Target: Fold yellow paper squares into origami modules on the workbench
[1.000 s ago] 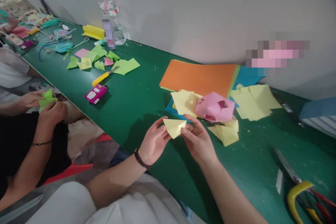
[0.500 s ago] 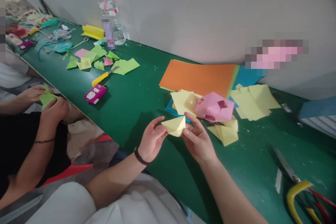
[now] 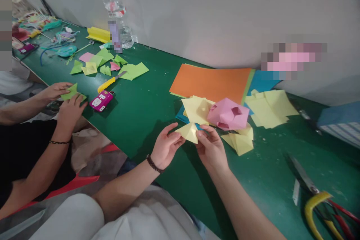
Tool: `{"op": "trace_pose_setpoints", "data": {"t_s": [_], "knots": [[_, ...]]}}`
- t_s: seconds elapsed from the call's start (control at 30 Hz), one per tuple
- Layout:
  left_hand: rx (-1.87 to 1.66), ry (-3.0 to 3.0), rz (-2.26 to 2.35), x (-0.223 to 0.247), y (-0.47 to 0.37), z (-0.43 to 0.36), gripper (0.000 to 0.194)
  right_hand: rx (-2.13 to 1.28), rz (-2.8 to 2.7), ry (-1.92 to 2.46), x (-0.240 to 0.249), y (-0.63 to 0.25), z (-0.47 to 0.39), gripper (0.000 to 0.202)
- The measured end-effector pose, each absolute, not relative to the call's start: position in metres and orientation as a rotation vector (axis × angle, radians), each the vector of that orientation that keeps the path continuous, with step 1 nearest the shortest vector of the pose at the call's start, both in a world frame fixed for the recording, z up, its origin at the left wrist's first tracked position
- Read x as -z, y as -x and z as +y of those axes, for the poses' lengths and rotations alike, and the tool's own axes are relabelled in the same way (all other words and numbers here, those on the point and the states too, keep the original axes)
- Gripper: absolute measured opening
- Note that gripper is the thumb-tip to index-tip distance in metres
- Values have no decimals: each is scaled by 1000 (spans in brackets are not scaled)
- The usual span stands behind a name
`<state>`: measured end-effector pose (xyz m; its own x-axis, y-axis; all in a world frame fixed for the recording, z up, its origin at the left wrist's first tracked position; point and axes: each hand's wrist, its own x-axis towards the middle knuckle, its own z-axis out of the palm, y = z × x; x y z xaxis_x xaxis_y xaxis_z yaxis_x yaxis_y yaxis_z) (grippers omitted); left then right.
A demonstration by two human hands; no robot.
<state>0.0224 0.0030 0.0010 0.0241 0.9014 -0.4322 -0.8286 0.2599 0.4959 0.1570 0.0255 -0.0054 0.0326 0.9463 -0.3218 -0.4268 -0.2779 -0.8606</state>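
Observation:
A small folded piece of pale yellow paper [image 3: 189, 132] is held between my two hands above the green table [image 3: 135, 120]. My left hand [image 3: 166, 146] pinches its left corner, and a dark braided bracelet circles that wrist. At the paper's right edge, my right hand [image 3: 211, 146] grips with thumb and fingers. Just behind lie yellow sheets [image 3: 195, 108] and a pink folded paper ball [image 3: 229, 114] with openings in it. More folded yellow paper [image 3: 239, 143] rests to the right of my right hand.
Orange paper [image 3: 210, 82] and a stack of yellow sheets [image 3: 271, 107] lie toward the wall. Scissors [image 3: 315, 195] are at the lower right. A yellow knife [image 3: 107, 84], purple box [image 3: 101, 100] and bottle [image 3: 115, 7] stand left. A person's hands [image 3: 70, 99] hold green paper.
The yellow piece has turned in my fingers and now shows a peaked shape. The other person's hands, with the green paper, have moved right and up toward the table.

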Motion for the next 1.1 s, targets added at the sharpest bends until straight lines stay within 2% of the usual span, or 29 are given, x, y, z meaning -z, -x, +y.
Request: {"op": "trace_pose_setpoints", "data": {"t_s": [0.2,0.57,0.67,0.87,1.1], "knots": [[-1406,-66,817,0,-26,7,32,-1499,-624,1124,-2,-153,19,34],[-1398,-66,770,-2,-25,7,28,-1612,-558,1058,4,-155,22,30],[-1404,-83,747,-3,-25,7,30,-1614,-551,1066,6,-155,22,28],[-1425,-96,721,-3,-28,6,47,-1616,-546,1059,8,-154,22,30],[-1452,-141,745,-4,-24,8,35,-1584,-545,1060,10,-155,23,28]]}}
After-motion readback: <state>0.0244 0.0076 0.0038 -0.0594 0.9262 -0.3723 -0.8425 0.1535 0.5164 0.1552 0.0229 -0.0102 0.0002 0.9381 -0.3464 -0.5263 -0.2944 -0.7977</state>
